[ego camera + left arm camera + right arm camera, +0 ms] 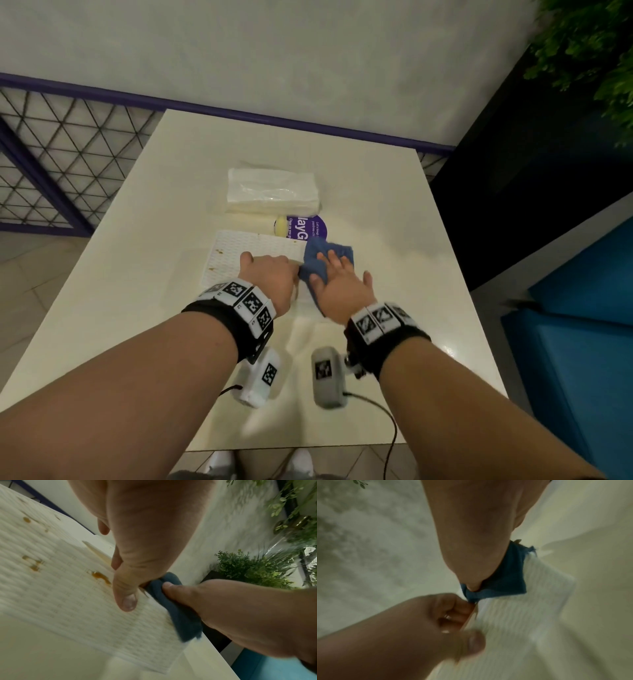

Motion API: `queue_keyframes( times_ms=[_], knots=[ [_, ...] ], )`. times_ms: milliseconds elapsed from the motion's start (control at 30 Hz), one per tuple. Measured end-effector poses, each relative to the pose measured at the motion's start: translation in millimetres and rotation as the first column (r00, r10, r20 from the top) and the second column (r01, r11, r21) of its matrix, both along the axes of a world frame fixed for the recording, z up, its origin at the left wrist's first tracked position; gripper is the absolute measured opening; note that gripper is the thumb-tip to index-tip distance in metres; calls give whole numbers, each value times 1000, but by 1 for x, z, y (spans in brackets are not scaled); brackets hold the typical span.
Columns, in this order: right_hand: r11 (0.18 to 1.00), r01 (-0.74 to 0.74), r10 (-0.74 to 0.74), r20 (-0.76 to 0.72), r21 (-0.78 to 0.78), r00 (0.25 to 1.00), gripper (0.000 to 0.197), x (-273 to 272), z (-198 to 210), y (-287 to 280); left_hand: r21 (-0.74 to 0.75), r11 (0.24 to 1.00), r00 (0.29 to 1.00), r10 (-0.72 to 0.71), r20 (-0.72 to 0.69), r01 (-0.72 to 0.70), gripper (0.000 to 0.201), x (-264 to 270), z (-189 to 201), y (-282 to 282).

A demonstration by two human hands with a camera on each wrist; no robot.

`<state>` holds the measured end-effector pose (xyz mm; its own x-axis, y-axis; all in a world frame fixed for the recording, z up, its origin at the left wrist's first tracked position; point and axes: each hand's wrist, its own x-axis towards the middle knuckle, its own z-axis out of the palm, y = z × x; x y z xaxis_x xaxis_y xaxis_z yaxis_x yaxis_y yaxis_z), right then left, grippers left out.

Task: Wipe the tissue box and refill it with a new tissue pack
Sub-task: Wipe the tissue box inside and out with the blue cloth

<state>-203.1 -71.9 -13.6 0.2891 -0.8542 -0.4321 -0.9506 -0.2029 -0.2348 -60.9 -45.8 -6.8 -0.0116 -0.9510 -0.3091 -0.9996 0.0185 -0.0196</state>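
Centrally on the cream table, the white textured tissue box, spotted with brown stains, is lying under both hands. The left hand is gripping its right edge, thumb on top. The right hand, fingers spread flat, is pressing a blue cloth against the box's right end. Beyond, toward the far edge, a wrapped tissue pack is sitting.

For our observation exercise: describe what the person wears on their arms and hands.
Both forearms are bare, with no sleeves or gloves. Each wrist carries a black band topped with white black-patterned marker tiles. A boxy camera unit hangs under each wrist, trailing a thin black cable.
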Motion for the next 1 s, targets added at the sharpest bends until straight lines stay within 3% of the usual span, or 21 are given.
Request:
queue_keyframes(
  times_ms=[100, 267, 400, 467, 567, 633, 700, 800, 867, 933, 1000],
  knots=[
    [999, 34, -34, -11, -4, 999, 60, 8, 1, -23, 3, 1000, 1000, -1, 5, 1, 35, 0, 1, 1],
    [998, -54, 54, 1, -20, 999, 61, 11, 10, 12, -15, 1000, 999, -6, -40, 6, 36, 0, 1, 3],
    [992, -126, 126, -33, 6, 992, 41, -4, 37, 42, -20, 988, 988, -150, -22, 150, 31, 1, 14, 9],
    [999, -1, -3, 117, 32, 993, 28, -21, 50, 41, -23, 961, 961, -275, 6, 275, 32, 8, 19, 14],
    [951, 302, -305, 336, 63, 891, 19, -47, 67, 30, -44, 910, 902, -401, 159, 412, 41, 26, 23, 22],
    [898, 436, -412, 449, 55, 793, 18, -57, 77, 23, -103, 919, 916, -360, 179, 381, 49, 37, 24, 26],
    [881, 471, -424, 524, 49, 739, 19, -59, 83, 19, -166, 949, 959, -248, 140, 270, 53, 42, 21, 32],
    [904, 427, -342, 562, -22, 753, 25, -46, 84, 21, -183, 975, 991, -114, 72, 125, 39, 39, 17, 43],
    [943, 325, -237, 549, -68, 801, 27, -26, 77, 28, -116, 992, 998, -45, 40, 49, 58, 36, 12, 44],
    [988, 125, -75, 435, -88, 897, 34, 2, 57, 40, -92, 996, 1000, 14, 25, -11, 64, 35, 10, 42],
    [996, -92, 93, 250, -18, 964, 51, 26, 27, 57, -81, 996, 999, 45, 18, -44, 52, 35, 9, 39]
  ],
)
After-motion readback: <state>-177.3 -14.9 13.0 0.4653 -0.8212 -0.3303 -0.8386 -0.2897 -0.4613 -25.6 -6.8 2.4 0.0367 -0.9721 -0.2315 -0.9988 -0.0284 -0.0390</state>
